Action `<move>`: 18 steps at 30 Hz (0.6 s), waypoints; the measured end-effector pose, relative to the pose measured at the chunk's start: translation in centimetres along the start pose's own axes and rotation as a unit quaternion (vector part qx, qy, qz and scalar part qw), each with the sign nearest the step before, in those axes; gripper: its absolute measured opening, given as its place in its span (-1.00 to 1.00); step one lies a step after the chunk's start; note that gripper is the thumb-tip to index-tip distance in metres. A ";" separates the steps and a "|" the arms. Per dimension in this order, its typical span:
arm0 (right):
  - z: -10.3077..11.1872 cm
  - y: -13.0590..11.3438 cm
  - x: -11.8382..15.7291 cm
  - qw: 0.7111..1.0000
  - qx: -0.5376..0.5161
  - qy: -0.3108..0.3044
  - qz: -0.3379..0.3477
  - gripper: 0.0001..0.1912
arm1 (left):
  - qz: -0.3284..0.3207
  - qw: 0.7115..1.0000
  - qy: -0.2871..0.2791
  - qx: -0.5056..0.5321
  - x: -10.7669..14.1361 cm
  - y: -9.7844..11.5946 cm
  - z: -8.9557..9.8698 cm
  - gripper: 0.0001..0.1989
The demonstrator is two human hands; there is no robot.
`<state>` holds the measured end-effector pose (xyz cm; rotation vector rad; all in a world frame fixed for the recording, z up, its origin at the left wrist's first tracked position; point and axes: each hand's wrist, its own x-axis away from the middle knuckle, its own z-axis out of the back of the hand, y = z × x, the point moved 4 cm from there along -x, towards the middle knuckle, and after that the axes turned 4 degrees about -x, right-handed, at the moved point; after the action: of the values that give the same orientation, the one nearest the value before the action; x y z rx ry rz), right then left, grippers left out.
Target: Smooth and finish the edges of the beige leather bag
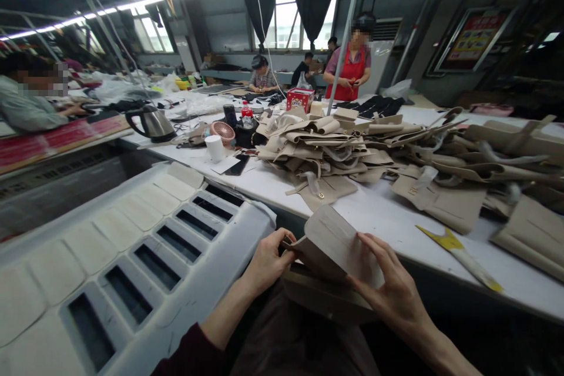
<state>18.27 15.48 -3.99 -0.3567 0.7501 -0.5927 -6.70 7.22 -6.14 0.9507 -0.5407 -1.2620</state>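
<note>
Over my lap, below the table's front edge, I hold a beige leather bag piece [332, 299] with both hands. My left hand [273, 255] pinches its left edge between thumb and fingers. My right hand [392, 279] grips a pale grey-beige flat panel [337, 241] that stands tilted up from the piece, thumb low and fingers along its right edge. The inside of the bag piece is mostly in shadow. Just beyond, on the white table, lies another beige piece with a gold clasp [321, 195].
A big heap of beige bag pieces [317, 141] covers the table ahead and right. A yellow-handled scraper-like tool [462, 255] lies right. At left stands a slotted white rack [247, 247] bearing pale panels. A kettle [154, 123], pink fan [223, 133] and phone [237, 165] sit farther back. Several people work beyond.
</note>
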 end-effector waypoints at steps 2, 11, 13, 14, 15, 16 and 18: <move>-0.2 0.3 0.3 1.000 0.019 -0.020 0.010 -0.37 | -0.019 1.000 0.002 0.000 0.1 -0.7 -0.6 -0.87; -0.4 -0.2 0.2 0.982 0.146 -0.084 0.083 -0.35 | 0.007 0.998 -0.005 0.062 1.4 -3.9 -1.9 -0.67; -0.2 -0.2 -0.1 0.977 0.167 -0.092 0.096 -0.33 | 0.046 0.993 0.006 0.113 1.9 -5.0 -2.0 -0.62; -0.1 -0.2 -0.2 0.975 0.175 -0.094 0.102 -0.33 | 0.070 0.987 0.012 0.147 2.2 -5.6 -2.2 -0.61; 0.0 -0.1 -0.3 0.972 0.184 -0.095 0.107 -0.32 | 0.093 0.979 0.016 0.183 2.5 -6.2 -2.4 -0.59; 0.0 0.0 -0.3 0.970 0.192 -0.098 0.112 -0.31 | 0.115 0.969 0.018 0.217 2.9 -6.8 -2.8 -0.57; 0.1 0.1 -0.2 0.965 0.206 -0.106 0.123 -0.30 | 0.156 0.948 0.014 0.277 3.5 -7.8 -3.6 -0.51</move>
<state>18.24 15.72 -3.88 0.0588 0.4396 -0.4513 -7.26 4.80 -15.13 1.2851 -1.0132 -0.8177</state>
